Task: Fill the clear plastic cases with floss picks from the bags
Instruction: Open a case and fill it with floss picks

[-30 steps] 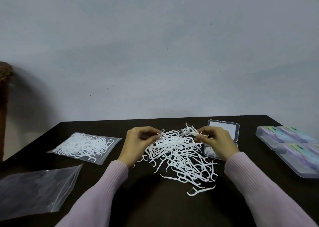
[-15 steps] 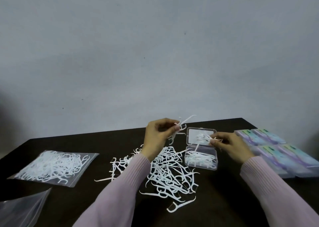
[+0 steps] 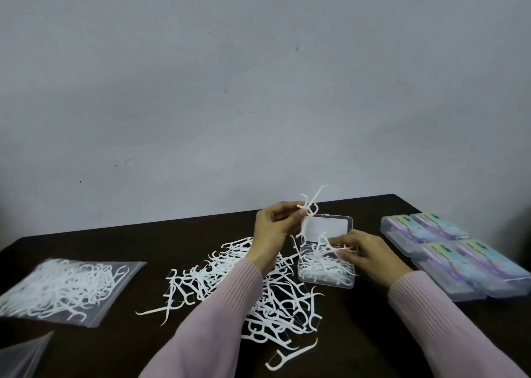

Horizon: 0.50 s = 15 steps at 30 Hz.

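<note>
The head view shows the left hand (image 3: 270, 234) pinching a few floss picks (image 3: 309, 205) up high. The right hand (image 3: 370, 255) pinches more picks over the open clear case (image 3: 324, 274).

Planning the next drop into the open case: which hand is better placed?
Right hand: it pinches floss picks directly over the open clear case. The left hand holds its picks higher, beside the lid.

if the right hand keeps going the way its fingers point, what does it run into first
The right hand points left across the open clear case, pinching floss picks over it. Straight on, it would probably meet the left hand's wrist first, though depth is unclear from this view.
</note>
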### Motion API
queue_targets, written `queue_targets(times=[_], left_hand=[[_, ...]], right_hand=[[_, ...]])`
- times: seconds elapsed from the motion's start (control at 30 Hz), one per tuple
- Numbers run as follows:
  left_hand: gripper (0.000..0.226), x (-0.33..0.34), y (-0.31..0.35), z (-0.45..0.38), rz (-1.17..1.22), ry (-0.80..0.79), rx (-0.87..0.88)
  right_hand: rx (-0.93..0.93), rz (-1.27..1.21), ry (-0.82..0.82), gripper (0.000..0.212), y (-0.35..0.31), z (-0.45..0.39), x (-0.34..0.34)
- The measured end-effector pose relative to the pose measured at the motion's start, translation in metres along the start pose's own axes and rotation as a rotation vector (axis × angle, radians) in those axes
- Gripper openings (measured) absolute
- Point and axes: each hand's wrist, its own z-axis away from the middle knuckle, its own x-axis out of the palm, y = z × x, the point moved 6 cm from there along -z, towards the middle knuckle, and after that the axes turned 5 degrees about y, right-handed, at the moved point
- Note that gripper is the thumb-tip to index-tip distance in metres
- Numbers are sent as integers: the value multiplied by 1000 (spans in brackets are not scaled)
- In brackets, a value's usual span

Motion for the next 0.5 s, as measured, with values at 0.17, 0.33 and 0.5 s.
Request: queue_targets(times=[0.17,0.33,0.5], left_hand=[[12,-2,-12,-1,11,-2,-43],[12,-5,-12,-3,-7,-3,-27],[13,-14,-9,-9,4,28,-12]], right_hand=[[-26,-23,39,13,1,-1,1],[-48,3,76,7,-3,-1,4],[-12,-8,186,7,-1,0,-3]])
